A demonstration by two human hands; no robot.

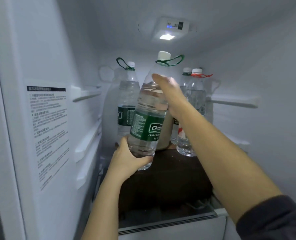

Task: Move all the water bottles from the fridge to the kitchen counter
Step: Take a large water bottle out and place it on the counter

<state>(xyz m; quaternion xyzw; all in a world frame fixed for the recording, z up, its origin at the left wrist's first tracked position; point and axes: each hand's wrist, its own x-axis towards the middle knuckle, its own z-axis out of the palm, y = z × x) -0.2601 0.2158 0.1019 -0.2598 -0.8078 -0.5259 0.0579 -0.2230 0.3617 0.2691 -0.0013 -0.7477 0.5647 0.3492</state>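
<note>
Fridge point(45, 49) interior: both hands hold a tilted bottle point(148, 116) above the shelf point(169, 172); left hand point(129, 159) cups its base, right hand point(169, 94) grips its shoulder.

Pretty clearly the inside of a household fridge point(247, 66), so this is somebody's home kitchen. White moulded walls with shelf rails point(233, 102) on both sides, a ceiling light point(167, 36) with a little control panel point(175, 25) and blue indicator dots next to it, and a printed instruction sticker point(48, 132) on the left inner wall. A few big water bottles point(127, 101) with carry loops stand on a dark shelf point(169, 184), regular store-bought drinking water, nothing commercial or lab-like about it.
</note>
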